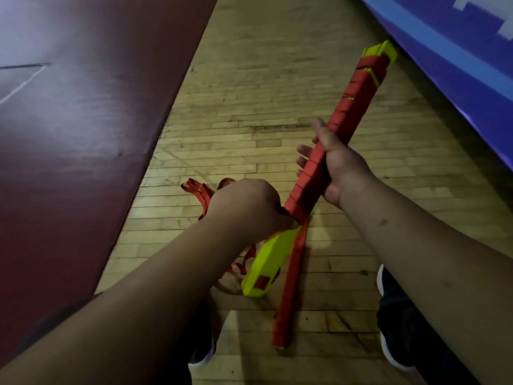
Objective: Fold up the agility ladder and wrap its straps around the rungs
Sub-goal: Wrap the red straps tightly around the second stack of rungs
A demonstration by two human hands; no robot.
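**Both grips on the half-wrapped ladder bundle**

The stack of rungs [265, 259], yellow-green and pressed flat together, runs as one long bar on a slant from the lower middle of the frame up to the upper right. It is held clear of the wooden floor [263, 93]. The red strap [347, 107] is wound round it in close turns from just under the top end down to a little past the middle. The top tip and the lower end show bare yellow-green.

The right grip [341, 168] sits right of centre, closed round the wrapped middle of the bar. The palm lies against the bar's right side, and the fingers [304, 150] come round and show on its left side.

The left grip [249, 207] is at the centre of the frame, just below and to the left of the right one, touching the bar where the winding ends. It is curled into a fist with strap held in it. Loose loops [198, 191] of the same red webbing stick out of the fist toward the left, and more loops show under the left forearm.

A flat hanging length [288, 287] of red strap drops from the bar beside the left grip toward the floor at the lower middle.

A dark red surface [83, 134] fills the left of the frame and a blue surface [458, 65] the upper right corner. A dark shoe [391, 323] with a white sole shows at the lower right, and another shoe [204, 354] at the bottom centre
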